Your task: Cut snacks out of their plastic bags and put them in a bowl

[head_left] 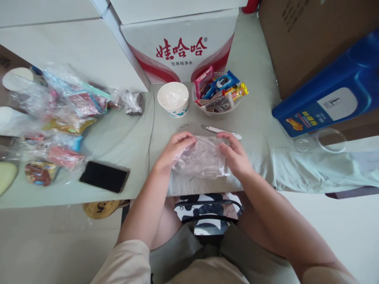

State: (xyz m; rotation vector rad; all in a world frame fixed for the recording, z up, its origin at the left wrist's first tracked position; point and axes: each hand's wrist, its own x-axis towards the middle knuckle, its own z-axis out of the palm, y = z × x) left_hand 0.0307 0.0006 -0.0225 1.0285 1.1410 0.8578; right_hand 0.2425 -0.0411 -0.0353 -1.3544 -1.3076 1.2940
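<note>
A crumpled clear plastic bag [203, 159] lies near the front edge of the cloth-covered table, between my two hands. My left hand [177, 149] pinches its upper left side with thumb and fingers. On the right side, my right hand [235, 155] has its thumb and fingers closed at the bag's edge. Just beyond the bag rests a white-handled craft knife [222, 131], close to my right fingertips. Farther back stand a white paper cup [173, 98] and a clear plastic bowl [217, 112] filled with several wrapped snacks [220, 88].
Heaped packaged items [68, 110] cover the left side, with a black phone [104, 176] in front. A white carton [183, 47] stands behind the cup. At right are a large blue bottle [328, 90], a clear plastic lid [331, 141] and a brown box [284, 43].
</note>
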